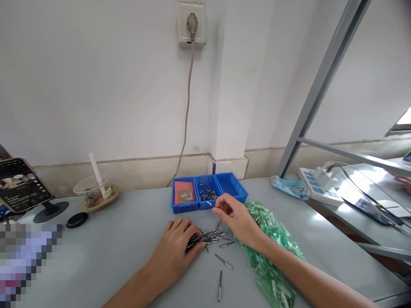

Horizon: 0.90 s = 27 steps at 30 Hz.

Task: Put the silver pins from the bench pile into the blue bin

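My right hand (233, 214) pinches a single blind rivet (210, 204) at the front edge of the middle blue bin (201, 178). Several similar rivets lie inside that bin. On the grey table, my left hand (178, 242) curls around one side of a loose pile of blind rivets (212, 236), with some between its thumb and fingers. Two stray rivets, one slanted (224, 261) and one pointing towards me (220, 285), lie in front of the pile. Beneath my right forearm is a green plastic bag (272, 261) with more metal pieces inside.
The left blue bin (185, 208) holds a pink piece and a small clear bag; the right blue bin (230, 185) shows its bare floor. A phone (23, 185) on a stand, a cup (93, 188), a power strip (317, 188) and a metal frame (317, 94) stand around the table.
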Motion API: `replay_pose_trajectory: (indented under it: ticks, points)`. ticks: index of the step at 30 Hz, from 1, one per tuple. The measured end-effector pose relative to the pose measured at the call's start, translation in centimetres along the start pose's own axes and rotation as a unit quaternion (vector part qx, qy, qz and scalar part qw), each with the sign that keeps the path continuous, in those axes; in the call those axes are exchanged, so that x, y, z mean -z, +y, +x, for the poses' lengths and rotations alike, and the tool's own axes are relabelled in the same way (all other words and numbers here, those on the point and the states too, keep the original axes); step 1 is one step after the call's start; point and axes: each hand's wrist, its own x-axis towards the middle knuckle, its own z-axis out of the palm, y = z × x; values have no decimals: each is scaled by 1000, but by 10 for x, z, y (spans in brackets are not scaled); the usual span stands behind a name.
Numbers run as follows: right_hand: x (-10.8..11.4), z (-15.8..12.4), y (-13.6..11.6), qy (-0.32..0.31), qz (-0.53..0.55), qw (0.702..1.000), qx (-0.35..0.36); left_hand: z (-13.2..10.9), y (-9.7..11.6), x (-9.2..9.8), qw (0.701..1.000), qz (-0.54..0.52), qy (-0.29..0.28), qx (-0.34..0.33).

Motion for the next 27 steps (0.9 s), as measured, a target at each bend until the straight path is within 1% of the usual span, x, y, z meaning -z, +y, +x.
replay_pose_trajectory:
  ticks: [4,8,11,14,18,22,27]
  points:
    - [0,4,0,-27,108,992,-52,1,0,0,1000,3,0,-4]
    - [2,5,-5,-44,235,962,-130,1,0,0,1000,9,0,-4]
    - [4,5,-8,-44,288,942,-166,1,0,1,1000,9,0,-6]
    - [4,5,-8,-35,299,937,-177,1,0,1,1000,7,3,-6]
    - [3,8,-5,-10,293,939,-181,0,-1,1,1000,4,11,-11]
    - [2,11,-2,9,282,943,-178,0,0,1,1000,3,4,-10]
    - [3,12,0,-8,271,952,-141,0,0,1,1000,3,5,-11]
